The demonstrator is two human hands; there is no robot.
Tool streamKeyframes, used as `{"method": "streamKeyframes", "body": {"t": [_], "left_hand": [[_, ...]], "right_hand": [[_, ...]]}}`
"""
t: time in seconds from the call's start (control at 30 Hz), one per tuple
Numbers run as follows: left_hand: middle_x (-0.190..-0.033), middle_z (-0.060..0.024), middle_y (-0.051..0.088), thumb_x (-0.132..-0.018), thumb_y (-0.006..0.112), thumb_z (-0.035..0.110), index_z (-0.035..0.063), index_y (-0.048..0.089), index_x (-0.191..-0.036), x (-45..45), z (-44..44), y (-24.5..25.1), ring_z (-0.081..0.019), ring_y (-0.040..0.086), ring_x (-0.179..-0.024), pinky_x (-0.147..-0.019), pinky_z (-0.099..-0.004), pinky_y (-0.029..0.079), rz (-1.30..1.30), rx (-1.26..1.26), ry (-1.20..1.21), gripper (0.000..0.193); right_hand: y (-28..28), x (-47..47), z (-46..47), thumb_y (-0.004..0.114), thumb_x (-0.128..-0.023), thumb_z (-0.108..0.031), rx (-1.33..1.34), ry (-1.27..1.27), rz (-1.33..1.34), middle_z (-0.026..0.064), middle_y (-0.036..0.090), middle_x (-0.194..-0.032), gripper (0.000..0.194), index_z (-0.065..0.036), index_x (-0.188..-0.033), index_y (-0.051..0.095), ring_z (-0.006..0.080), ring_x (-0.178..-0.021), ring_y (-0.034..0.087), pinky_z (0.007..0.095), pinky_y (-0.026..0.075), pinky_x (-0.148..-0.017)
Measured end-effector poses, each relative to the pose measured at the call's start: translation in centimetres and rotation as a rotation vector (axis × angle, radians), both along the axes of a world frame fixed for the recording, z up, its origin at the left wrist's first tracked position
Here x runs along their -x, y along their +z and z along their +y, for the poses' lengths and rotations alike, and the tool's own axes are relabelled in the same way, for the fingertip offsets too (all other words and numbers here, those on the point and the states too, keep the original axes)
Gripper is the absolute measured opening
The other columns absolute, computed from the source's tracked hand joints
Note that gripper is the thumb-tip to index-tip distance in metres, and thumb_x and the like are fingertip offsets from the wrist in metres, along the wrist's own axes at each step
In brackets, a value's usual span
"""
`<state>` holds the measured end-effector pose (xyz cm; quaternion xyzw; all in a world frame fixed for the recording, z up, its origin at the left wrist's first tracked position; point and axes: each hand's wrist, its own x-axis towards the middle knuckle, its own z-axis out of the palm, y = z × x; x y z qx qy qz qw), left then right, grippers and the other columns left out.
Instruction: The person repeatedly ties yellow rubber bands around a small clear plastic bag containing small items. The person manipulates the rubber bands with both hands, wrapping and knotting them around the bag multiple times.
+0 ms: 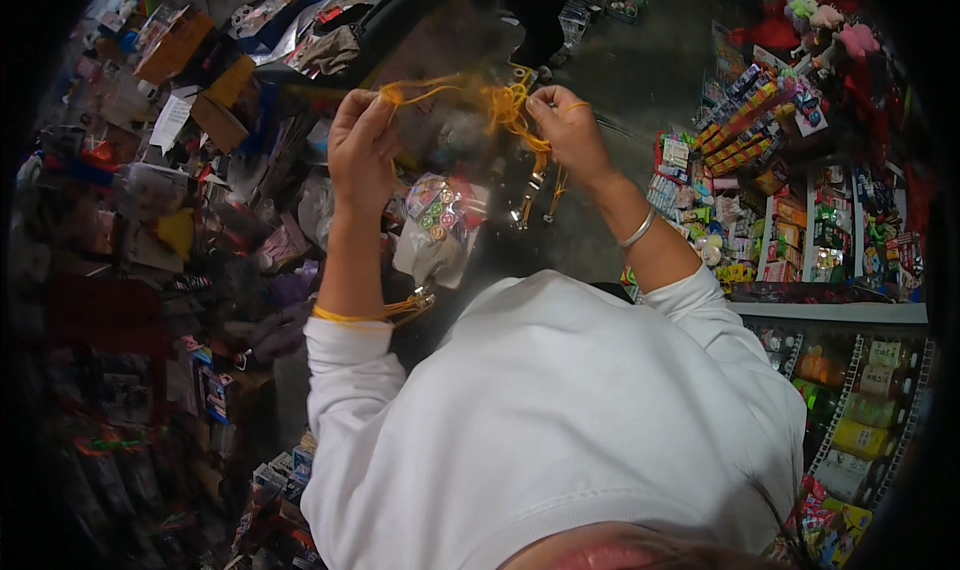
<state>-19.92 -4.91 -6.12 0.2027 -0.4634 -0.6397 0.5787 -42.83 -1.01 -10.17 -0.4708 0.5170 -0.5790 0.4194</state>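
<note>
A tangle of yellow cords [510, 110] hangs between my two raised hands. My left hand [364, 139] pinches one end of the cord between thumb and fingers, and a strand stretches from there toward the knotted bunch. Beside that bunch, my right hand [566, 131] grips the cord, with a strand looped over a finger. Small shiny metal pieces [529, 199] dangle below it; their exact kind is unclear. Around my left wrist runs another yellow cord [352, 316] with a metal piece [424, 297] at its end. A silver bangle [639, 226] circles my right wrist.
Under my hands is a clear plastic pack with round colored items [441, 211]. Cardboard boxes [174, 43] and mixed goods crowd the left. At right are shelved snack packets [791, 229], plush toys [857, 37] and bottled drinks [862, 412]. Dark clothing [536, 15] of someone shows at the top.
</note>
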Motion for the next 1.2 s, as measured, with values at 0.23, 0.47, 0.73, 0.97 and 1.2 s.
{"method": "streamKeyframes", "body": {"t": [0.23, 0.47, 0.73, 0.97, 1.2], "left_hand": [[-0.065, 0.0034, 0.047, -0.09, 0.053, 0.019, 0.0083, 0.055, -0.088, -3.7, -1.3, -1.1, -0.003, 0.037, -0.051, -0.045, -0.018, 0.029, -0.181, -0.081, -0.025, 0.011], [-0.066, 0.0012, 0.052, -0.09, 0.055, 0.023, 0.0026, 0.056, -0.079, -5.2, -2.4, -0.2, -0.0084, 0.047, -0.061, -0.055, -0.0232, 0.036, -0.874, 0.217, 0.28, 0.023], [-0.07, 0.0038, 0.052, -0.09, 0.055, 0.023, 0.0009, 0.062, -0.092, -3.3, -1.4, 0.8, -0.0038, 0.043, -0.064, -0.059, -0.0202, 0.035, -0.499, 0.042, -0.027, 0.023], [-0.08, -0.0007, 0.057, -0.09, 0.053, 0.017, 0.0005, 0.055, -0.113, 1.5, -0.6, 1.6, -0.0068, 0.051, -0.068, -0.061, -0.0204, 0.042, -0.388, -0.015, -0.318, 0.029], [-0.087, -0.0095, 0.058, -0.087, 0.046, 0.008, 0.0031, 0.043, -0.129, -1.5, -1.8, 4.1, -0.012, 0.053, -0.065, -0.059, -0.0231, 0.045, 0.105, -0.015, -0.466, 0.043]], "right_hand": [[-0.2, 1.0, -0.2, 0.052, -0.091, -0.019, 0.089, -0.04, -0.176, -0.0049, 0.044, -0.062, 0.016, -0.004, -0.098, 0.051, 0.001, -0.045, 0.035, 0.0163, 0.029, -0.038], [-0.2, 1.3, -0.1, 0.052, -0.092, -0.017, -0.011, 0.217, -0.281, -0.0049, 0.043, -0.062, 0.018, -0.003, -0.103, 0.051, -0.0005, -0.046, 0.033, 0.0148, 0.027, -0.038], [1.4, 1.0, 1.3, 0.058, -0.087, -0.021, -0.212, 0.468, -0.176, -0.008, 0.039, -0.058, 0.037, -0.001, -0.117, 0.049, -0.0006, -0.049, 0.036, 0.015, 0.027, -0.041], [3.4, -3.3, -0.1, 0.06, -0.087, -0.023, 0.035, 0.706, -0.024, 0.0006, 0.061, -0.08, 0.038, -0.005, -0.119, 0.053, 0.0068, -0.077, 0.057, 0.0205, 0.044, -0.063], [-0.3, -5.2, -1.9, 0.056, -0.088, -0.028, -0.17, 0.934, 0.312, 0.001, 0.06, -0.077, 0.028, -0.002, -0.094, 0.064, 0.0081, -0.071, 0.051, 0.0251, 0.045, -0.066]]}}
